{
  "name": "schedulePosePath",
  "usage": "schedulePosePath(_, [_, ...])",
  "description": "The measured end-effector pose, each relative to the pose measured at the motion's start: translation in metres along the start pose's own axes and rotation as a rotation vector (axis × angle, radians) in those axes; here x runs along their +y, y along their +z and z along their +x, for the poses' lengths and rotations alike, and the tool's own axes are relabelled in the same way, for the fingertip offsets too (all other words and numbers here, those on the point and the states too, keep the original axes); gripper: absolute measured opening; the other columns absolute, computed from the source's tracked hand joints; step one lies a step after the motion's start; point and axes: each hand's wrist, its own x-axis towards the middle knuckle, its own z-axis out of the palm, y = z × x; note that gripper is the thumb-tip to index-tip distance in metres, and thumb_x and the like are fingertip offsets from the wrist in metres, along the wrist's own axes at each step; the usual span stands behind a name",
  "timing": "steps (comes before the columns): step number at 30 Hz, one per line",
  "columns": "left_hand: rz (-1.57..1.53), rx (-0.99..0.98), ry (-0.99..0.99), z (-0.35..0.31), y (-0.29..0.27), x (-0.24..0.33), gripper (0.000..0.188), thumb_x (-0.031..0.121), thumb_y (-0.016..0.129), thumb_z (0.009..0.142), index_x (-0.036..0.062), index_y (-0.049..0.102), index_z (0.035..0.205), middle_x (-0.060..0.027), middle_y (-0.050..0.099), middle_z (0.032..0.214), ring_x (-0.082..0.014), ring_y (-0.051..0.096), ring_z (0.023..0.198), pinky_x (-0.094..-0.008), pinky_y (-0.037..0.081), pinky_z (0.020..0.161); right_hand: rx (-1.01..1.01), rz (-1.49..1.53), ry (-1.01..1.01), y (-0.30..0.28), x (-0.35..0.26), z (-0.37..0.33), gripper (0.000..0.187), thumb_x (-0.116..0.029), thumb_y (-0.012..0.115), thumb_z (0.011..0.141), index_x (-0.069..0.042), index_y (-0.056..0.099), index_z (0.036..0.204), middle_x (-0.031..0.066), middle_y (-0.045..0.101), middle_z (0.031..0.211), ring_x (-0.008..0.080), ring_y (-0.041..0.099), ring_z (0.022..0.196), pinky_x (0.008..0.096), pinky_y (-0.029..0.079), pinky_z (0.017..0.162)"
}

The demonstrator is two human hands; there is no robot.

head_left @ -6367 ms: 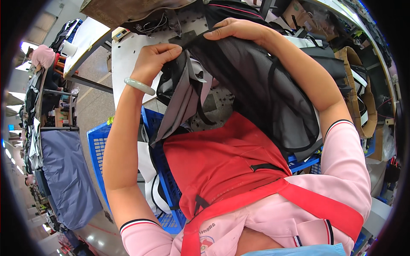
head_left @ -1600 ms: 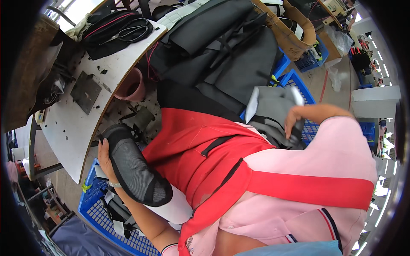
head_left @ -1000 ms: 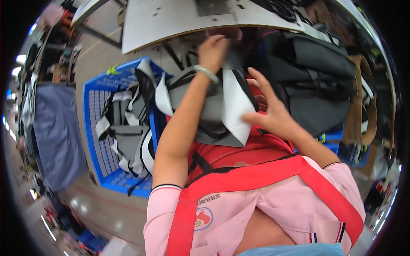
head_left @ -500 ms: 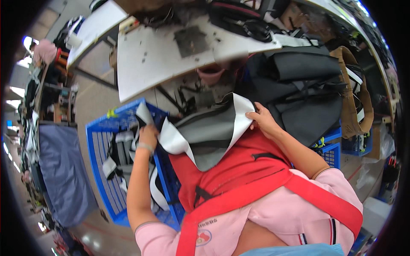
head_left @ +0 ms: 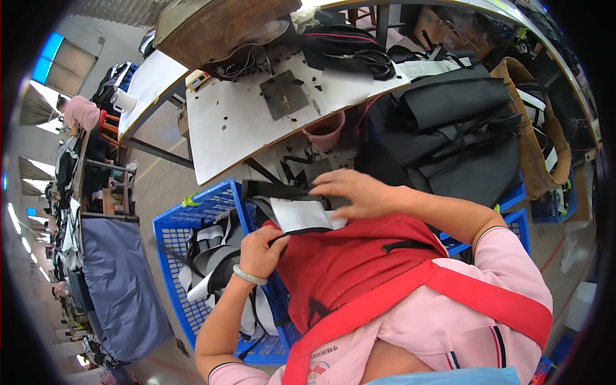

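A grey-and-white fabric piece (head_left: 298, 215) lies bunched over the red apron (head_left: 359, 253) at my lap. Its black-edged near corner is pinched in the closed fingers of my left hand (head_left: 260, 253), just above the rim of a blue plastic basket (head_left: 240, 215). Over the far right end of the piece hovers my right hand (head_left: 359, 194), its fingers apart and slightly blurred. Whether those fingertips touch the cloth I cannot tell. Several black, grey and white fabric pieces (head_left: 221, 256) lie loose inside the basket.
Ahead stands a white worktable (head_left: 224, 135) with a dark square plate (head_left: 284, 94) on it and a pink bucket (head_left: 324, 133) below. Black fabric panels (head_left: 455, 128) are piled to the right, beside a cardboard box (head_left: 523, 141). A blue-grey cloth (head_left: 119, 282) drapes at far left.
The spread fabric piece is now bunched smaller. My left hand has moved right and nearer, from above the basket to the cloth's edge. My right hand has let go and shifted left.
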Motion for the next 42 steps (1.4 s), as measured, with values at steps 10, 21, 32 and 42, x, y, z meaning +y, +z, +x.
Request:
schedulePosePath(10, [-0.457,0.039,0.198,0.050,-0.102,0.142,0.011,0.010,0.069,0.086,-0.0015,0.068,0.085,0.0010,0.058,0.072,-0.0083,0.053,0.066,-0.0244,0.041,0.060,-0.118,0.737,0.088,-0.101,-0.057,0.041,0.029,-0.024,0.061,0.096,-0.002,0.064,0.115,0.0022,0.066,0.100,0.0101,0.057,0.098,0.0286,0.046,0.090])
schedulePosePath(21, [-0.696,-0.054,0.035,0.203,-0.103,0.070,0.021,0.016,0.069,0.089,-0.0023,0.071,0.100,-0.0014,0.069,0.089,-0.0075,0.061,0.084,-0.0209,0.046,0.079,0.200,0.575,0.293,-0.150,0.041,0.107,0.044,-0.033,0.066,0.093,0.004,0.065,0.117,0.0042,0.068,0.103,0.0103,0.061,0.095,0.0242,0.047,0.088])
schedulePosePath(32, [-0.602,0.023,-0.077,0.259,-0.088,0.034,0.027,0.015,0.066,0.090,-0.0046,0.068,0.109,-0.0050,0.070,0.097,-0.0104,0.063,0.088,-0.0221,0.046,0.084,0.217,0.623,0.472,-0.149,0.081,0.137,0.050,-0.032,0.068,0.091,0.003,0.061,0.126,0.0127,0.065,0.121,0.0185,0.061,0.110,0.0278,0.045,0.098])
schedulePosePath(42, [-0.593,0.114,0.004,0.287,-0.092,0.022,0.029,0.012,0.070,0.085,-0.0045,0.070,0.109,-0.0090,0.071,0.102,-0.0154,0.063,0.096,-0.0249,0.046,0.090,0.308,0.654,0.478,-0.155,0.109,0.154,0.048,-0.032,0.069,0.090,0.001,0.063,0.124,0.0126,0.066,0.118,0.0203,0.063,0.107,0.0300,0.048,0.095])
